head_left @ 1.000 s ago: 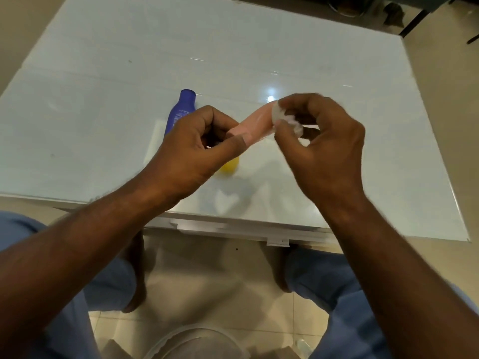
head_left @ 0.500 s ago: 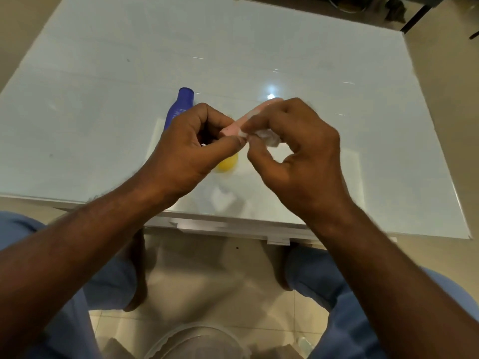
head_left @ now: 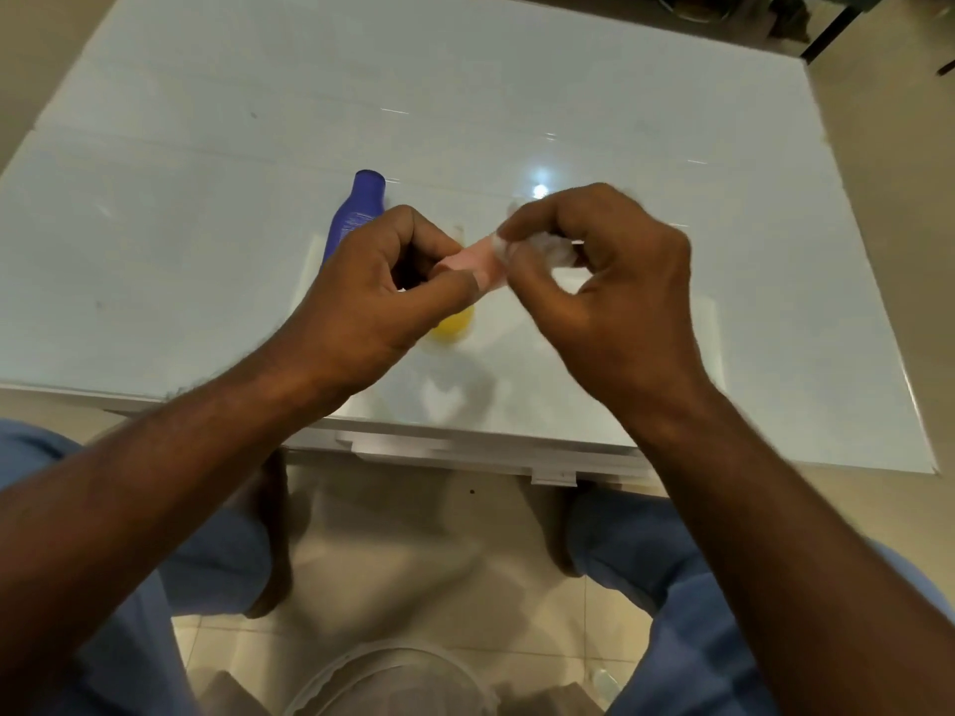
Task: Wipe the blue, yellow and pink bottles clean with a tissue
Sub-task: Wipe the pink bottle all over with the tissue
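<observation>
My left hand [head_left: 382, 297] grips one end of the pink bottle [head_left: 478, 261] and holds it above the table. My right hand [head_left: 599, 281] pinches a crumpled white tissue [head_left: 537, 248] against the bottle's other end, which it covers. The blue bottle [head_left: 356, 211] lies on the white table [head_left: 517, 95] behind my left hand, cap pointing away. Only a small part of the yellow bottle [head_left: 453, 325] shows below my left thumb; the rest is hidden by the hand.
The table's near edge [head_left: 465, 447] runs just below my wrists. Under it I see my legs in blue trousers, beige floor tiles and a round pale bin rim [head_left: 382, 669]. Dark objects stand past the table's far right corner [head_left: 827, 28].
My right hand with the tissue slid along the pink bottle toward my left hand, then back out a little. The left hand kept its hold. The blue and yellow bottles did not move.
</observation>
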The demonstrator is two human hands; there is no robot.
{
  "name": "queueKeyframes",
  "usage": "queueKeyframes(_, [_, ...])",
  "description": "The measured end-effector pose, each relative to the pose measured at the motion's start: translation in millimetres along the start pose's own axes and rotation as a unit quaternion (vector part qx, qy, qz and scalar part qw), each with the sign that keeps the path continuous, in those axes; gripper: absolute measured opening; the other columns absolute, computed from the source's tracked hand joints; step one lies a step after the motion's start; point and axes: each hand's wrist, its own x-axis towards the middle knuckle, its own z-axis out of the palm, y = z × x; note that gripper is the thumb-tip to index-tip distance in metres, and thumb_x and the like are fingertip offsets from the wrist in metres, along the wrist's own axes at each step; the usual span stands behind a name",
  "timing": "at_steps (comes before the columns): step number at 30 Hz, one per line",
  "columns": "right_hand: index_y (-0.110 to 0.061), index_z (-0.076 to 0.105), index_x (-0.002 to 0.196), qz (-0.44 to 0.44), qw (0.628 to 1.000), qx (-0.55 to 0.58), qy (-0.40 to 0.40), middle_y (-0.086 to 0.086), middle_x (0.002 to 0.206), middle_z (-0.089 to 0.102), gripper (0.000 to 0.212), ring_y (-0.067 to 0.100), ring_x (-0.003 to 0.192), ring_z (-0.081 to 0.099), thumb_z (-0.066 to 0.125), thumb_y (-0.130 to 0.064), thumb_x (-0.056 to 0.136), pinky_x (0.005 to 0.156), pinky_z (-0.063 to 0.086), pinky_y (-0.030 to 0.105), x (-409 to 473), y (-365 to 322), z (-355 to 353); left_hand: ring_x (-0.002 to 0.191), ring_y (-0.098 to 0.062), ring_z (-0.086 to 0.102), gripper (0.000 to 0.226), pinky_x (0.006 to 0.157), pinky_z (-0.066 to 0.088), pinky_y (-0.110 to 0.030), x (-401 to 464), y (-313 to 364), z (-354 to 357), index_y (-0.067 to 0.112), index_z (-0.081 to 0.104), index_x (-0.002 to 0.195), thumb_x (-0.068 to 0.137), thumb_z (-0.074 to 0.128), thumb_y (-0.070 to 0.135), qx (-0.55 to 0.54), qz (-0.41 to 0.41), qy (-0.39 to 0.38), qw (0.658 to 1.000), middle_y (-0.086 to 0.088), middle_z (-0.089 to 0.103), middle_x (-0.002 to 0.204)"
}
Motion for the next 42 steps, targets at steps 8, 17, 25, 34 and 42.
queueKeyframes(8, [-0.012,0.079,0.101,-0.013,1.0,0.0,-0.01,-0.001,0.099,0.075,0.01,0.011,0.093,0.068,0.076,-0.016,0.094,0.077,0.054,0.021,-4,-1,0,0.081,-0.007,0.065,0.017,0.069,0.054,-0.014,-3,3,3,0.017,0.067,0.103,0.094,0.075,0.028,0.017,0.015,0.002,1.0,0.009,0.069,0.086])
queueKeyframes(17, [-0.022,0.082,0.098,0.12,0.992,0.001,0.03,-0.014,0.091,0.073,0.01,0.006,0.091,0.068,0.075,-0.016,0.093,0.081,0.059,0.03,6,13,-7,0.099,-0.009,0.071,0.024,0.083,0.056,-0.017,-2,8,-2,0.024,0.069,0.116,0.093,0.076,0.022,-0.006,0.001,0.018,1.0,0.007,0.074,0.11])
queueKeyframes(25, [-0.008,0.079,0.113,0.082,0.981,0.171,-0.047,0.003,0.109,0.077,0.014,0.02,0.104,0.074,0.075,-0.01,0.099,0.085,0.066,0.037,-3,-3,4,0.113,-0.023,0.072,0.029,0.1,0.058,-0.038,5,7,-6,0.011,0.069,0.13,0.103,0.06,0.018,-0.167,-0.078,-0.034,0.982,-0.008,0.076,0.118])
queueKeyframes(34, [-0.01,0.081,0.094,0.03,0.978,0.169,-0.115,-0.005,0.092,0.073,0.009,0.015,0.092,0.07,0.078,-0.002,0.092,0.076,0.054,0.021,-4,-8,-3,0.114,-0.024,0.072,0.031,0.094,0.059,-0.031,9,8,-10,0.003,0.066,0.132,0.107,0.052,0.016,-0.312,-0.155,-0.04,0.937,-0.015,0.072,0.128])
queueKeyframes(42, [-0.009,0.081,0.097,0.053,0.979,0.174,-0.093,-0.001,0.096,0.074,0.005,0.015,0.096,0.071,0.079,-0.006,0.094,0.078,0.059,0.026,-3,-5,-5,0.112,-0.023,0.073,0.029,0.094,0.059,-0.032,8,15,-8,0.006,0.066,0.13,0.109,0.047,0.015,-0.342,-0.159,-0.034,0.926,-0.008,0.076,0.122])
